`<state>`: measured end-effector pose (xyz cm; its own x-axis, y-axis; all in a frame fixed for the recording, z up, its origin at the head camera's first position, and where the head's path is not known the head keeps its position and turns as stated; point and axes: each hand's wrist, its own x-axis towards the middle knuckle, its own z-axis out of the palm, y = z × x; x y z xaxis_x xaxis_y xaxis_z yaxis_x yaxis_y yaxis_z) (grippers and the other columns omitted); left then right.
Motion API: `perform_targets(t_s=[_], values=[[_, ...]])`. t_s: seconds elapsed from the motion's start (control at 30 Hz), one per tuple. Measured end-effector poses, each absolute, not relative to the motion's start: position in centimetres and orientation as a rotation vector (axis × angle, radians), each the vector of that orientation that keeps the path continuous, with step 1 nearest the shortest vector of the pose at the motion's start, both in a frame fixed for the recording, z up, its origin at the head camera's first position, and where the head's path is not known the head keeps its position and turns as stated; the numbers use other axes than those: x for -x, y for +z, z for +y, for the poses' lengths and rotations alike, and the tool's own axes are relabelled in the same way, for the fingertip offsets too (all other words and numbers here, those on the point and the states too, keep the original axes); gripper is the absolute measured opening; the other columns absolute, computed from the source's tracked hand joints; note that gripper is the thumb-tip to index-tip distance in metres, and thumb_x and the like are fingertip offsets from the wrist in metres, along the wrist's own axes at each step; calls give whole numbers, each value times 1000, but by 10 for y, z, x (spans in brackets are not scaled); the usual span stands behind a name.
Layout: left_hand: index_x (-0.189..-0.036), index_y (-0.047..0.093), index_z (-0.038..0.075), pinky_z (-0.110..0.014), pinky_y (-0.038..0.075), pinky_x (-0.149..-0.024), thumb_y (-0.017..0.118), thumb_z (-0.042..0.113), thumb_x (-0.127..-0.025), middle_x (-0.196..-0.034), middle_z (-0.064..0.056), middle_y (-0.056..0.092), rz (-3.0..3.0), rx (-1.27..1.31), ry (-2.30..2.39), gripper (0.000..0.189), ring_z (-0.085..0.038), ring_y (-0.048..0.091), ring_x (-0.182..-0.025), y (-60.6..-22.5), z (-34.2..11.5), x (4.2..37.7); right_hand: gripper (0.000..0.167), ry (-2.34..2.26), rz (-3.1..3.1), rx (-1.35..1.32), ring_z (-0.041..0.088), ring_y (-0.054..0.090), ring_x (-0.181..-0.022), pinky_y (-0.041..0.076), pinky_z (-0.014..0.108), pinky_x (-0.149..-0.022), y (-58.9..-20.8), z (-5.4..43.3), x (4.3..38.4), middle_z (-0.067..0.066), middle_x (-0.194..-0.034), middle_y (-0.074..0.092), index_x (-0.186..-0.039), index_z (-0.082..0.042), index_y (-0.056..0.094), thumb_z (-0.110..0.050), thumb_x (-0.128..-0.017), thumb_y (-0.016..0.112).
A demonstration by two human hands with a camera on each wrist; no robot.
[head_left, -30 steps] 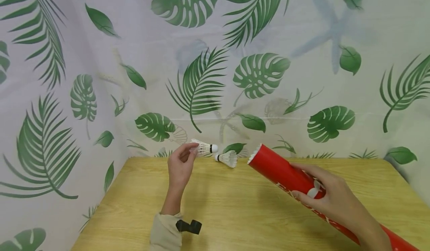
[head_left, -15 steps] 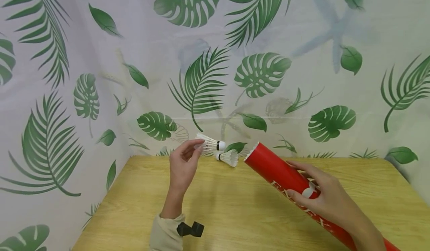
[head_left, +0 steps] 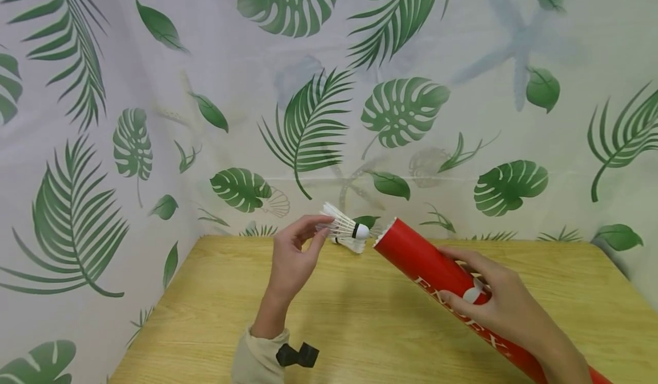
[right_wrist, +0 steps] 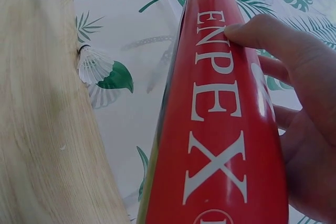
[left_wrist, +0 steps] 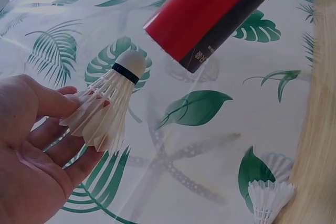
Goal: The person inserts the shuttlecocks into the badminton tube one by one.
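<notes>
My left hand [head_left: 295, 258] pinches a white shuttlecock [head_left: 345, 224] by its feather end, with the cork toward the tube's mouth. In the left wrist view, that shuttlecock [left_wrist: 113, 95] shows its black band and pale cork, a short gap from the tube's end. My right hand [head_left: 514, 304] grips a long red shuttlecock tube [head_left: 421, 258], held tilted above the table with its upper end toward the left hand. White ENPEX lettering runs along the tube [right_wrist: 220, 108] in the right wrist view. What lies inside the tube is hidden.
A second shuttlecock [head_left: 353, 245] lies at the table's back edge, partly behind the held one; it shows fully in the right wrist view as a white shuttlecock [right_wrist: 94, 64]. Behind the wooden table [head_left: 221, 292] hangs a leaf-patterned sheet [head_left: 452, 41].
My left hand has moved right with the shuttlecock, bringing its cork close to the tube's mouth. The tube shifted slightly left and turned, showing more lettering, then stayed nearly still.
</notes>
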<state>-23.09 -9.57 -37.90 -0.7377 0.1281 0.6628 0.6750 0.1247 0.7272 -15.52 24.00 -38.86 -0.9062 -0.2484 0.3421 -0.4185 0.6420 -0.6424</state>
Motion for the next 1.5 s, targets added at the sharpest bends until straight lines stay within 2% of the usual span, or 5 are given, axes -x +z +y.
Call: perform_targets(t_s=[0.4,0.83,1.2,1.5], values=[[-112,75,4,-42,58,-89,67,-1,-98,-110,-9,75,-2024,806,-1641,17,-24,72,-105,-382,-81,226,67,1104,-2621,-578,24,66,-96,57,25,-65,-390,238,155,9,-122,67,-145,-20,56,-21,-85,87],[-113,74,3,-41,58,-92,67,-1,-98,-111,-8,75,-2047,838,-1676,18,-22,72,-105,-387,-72,224,66,1132,-2602,-635,25,65,-98,57,24,-64,-390,234,156,5,-123,67,-143,-21,58,-21,-84,87],[-118,73,6,-33,58,-90,68,0,-97,-116,-6,74,-2122,864,-1681,22,-20,71,-101,-391,-61,221,66,1146,-2606,-662,26,64,-99,60,28,-65,-389,231,157,4,-125,66,-142,-20,59,-20,-83,88],[-120,73,8,-32,57,-90,67,-1,-97,-121,-4,73,-2184,852,-1706,25,-17,72,-104,-393,-54,218,65,1125,-2602,-682,24,65,-99,57,24,-65,-389,232,156,2,-124,67,-141,-21,59,-19,-83,88]])
